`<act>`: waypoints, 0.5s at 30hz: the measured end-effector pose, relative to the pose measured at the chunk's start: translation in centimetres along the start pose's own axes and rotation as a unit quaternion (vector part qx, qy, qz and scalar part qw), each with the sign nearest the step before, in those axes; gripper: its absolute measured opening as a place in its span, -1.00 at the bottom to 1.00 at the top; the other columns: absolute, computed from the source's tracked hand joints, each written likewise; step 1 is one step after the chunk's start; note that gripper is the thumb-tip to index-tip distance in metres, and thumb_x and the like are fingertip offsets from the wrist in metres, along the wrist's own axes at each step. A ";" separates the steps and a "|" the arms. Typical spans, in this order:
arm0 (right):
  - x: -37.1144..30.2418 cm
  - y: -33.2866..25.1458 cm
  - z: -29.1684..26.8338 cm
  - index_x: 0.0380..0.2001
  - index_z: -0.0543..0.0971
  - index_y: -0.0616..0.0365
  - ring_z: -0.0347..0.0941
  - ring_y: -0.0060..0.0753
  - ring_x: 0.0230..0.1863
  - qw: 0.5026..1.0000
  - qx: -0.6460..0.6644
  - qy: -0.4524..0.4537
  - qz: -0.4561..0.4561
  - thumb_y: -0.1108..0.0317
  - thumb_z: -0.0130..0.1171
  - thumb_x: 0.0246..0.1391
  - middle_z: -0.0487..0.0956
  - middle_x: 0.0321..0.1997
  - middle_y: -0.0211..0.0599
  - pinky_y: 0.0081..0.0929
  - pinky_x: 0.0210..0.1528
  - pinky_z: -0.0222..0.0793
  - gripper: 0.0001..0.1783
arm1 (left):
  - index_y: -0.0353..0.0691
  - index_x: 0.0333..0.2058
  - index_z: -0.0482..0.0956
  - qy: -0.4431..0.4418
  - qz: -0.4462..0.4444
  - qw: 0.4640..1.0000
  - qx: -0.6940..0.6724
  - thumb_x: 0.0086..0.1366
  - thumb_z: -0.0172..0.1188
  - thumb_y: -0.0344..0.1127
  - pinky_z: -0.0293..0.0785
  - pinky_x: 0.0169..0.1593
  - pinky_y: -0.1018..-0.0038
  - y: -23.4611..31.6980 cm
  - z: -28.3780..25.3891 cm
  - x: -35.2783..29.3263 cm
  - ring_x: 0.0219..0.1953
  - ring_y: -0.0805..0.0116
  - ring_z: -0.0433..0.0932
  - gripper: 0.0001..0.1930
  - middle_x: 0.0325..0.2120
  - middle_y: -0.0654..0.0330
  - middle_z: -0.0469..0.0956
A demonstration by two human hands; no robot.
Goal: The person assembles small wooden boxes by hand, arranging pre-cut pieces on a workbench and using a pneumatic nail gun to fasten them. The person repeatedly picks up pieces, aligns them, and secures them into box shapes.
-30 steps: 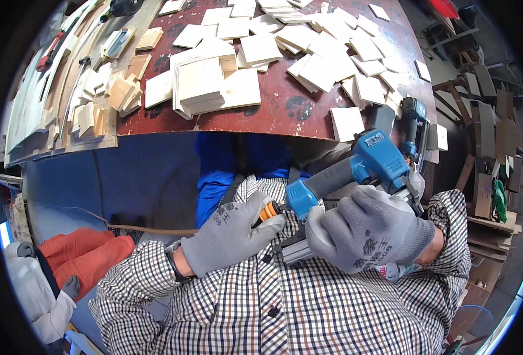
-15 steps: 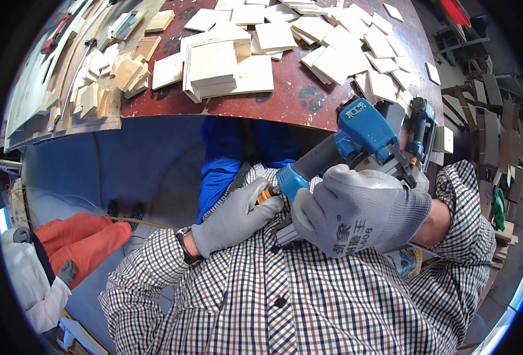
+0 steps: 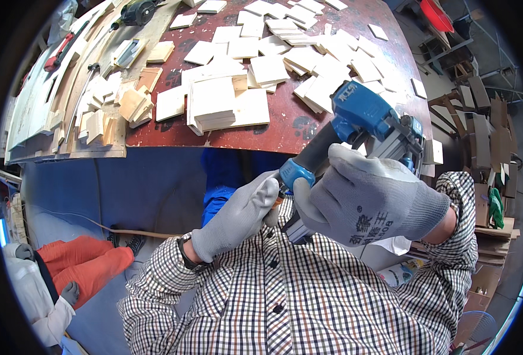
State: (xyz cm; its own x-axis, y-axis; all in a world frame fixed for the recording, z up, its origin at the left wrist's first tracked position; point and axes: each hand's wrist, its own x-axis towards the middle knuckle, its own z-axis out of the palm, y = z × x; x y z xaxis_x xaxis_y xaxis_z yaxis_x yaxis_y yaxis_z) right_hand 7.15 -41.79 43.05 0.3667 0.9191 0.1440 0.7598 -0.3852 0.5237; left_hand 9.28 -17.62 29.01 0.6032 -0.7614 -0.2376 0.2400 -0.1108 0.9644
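A blue and black pneumatic nail gun (image 3: 362, 109) is tilted in front of my chest, its head up towards the bench. My gloved right hand (image 3: 371, 204) is closed around its silver magazine side. At the lower end of the handle, my gloved left hand (image 3: 237, 213) has its fingers closed around the air hose coupling (image 3: 279, 203), of which only a bit of orange shows. The coupling touches or nearly touches the handle end; whether they are joined is hidden. A second blue nail gun (image 3: 415, 126) is partly hidden behind the first, by the bench's right edge.
The red bench (image 3: 155, 139) bears scattered thin wooden squares (image 3: 270, 69) and a stack of wooden pieces (image 3: 212, 102). Boards and a red-handled tool (image 3: 57, 59) lie at left. A co-worker in orange trousers (image 3: 84, 260) is at lower left, near a hose (image 3: 146, 232). Timber (image 3: 480, 148) stands at right.
The nail gun's magazine end and both hands have shifted slightly. My left hand's fingers have moved up against the handle end, covering most of the orange coupling. More of the bench shows.
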 end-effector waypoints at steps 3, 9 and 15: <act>0.1 0.7 0.5 0.24 0.41 0.13 0.60 -0.66 -0.06 0.996 -0.049 0.069 -0.024 0.25 0.22 0.31 0.60 -0.01 -0.40 -0.64 0.12 0.55 -0.50 | -0.41 0.40 0.24 -0.012 0.062 0.987 -0.146 0.56 -0.11 0.35 0.47 -0.19 0.56 1.1 0.0 1.7 -0.31 0.58 0.48 -0.14 -0.19 0.24 0.55; -0.4 0.0 1.5 0.29 0.38 0.13 0.59 -0.70 -0.01 0.966 -0.153 0.186 -0.092 0.23 0.20 0.36 0.61 0.05 -0.39 -0.66 0.17 0.53 -0.48 | -0.28 0.23 0.41 -0.039 0.085 0.978 -0.189 0.41 -0.05 0.53 0.29 -0.50 0.69 3.1 -0.3 2.9 -0.53 0.67 0.41 -0.10 -0.31 0.25 0.59; -0.6 0.5 1.3 0.35 0.35 0.14 0.58 -0.73 0.05 0.911 -0.260 0.309 -0.088 0.22 0.18 0.40 0.62 0.11 -0.37 -0.69 0.22 0.51 -0.45 | -0.30 0.20 0.45 -0.017 0.261 0.959 -0.106 0.48 0.12 0.26 0.34 -0.53 0.69 2.9 0.8 2.6 -0.60 0.66 0.43 -0.32 -0.50 0.30 0.58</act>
State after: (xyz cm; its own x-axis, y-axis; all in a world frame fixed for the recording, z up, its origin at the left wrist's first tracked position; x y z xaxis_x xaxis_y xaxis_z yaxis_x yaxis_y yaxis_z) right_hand 8.03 -42.63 42.16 -0.2305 0.8956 0.3805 0.3624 -0.2839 0.8877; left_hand 10.93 -20.42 31.29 0.6589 -0.6990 0.2779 0.0646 0.4207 0.9049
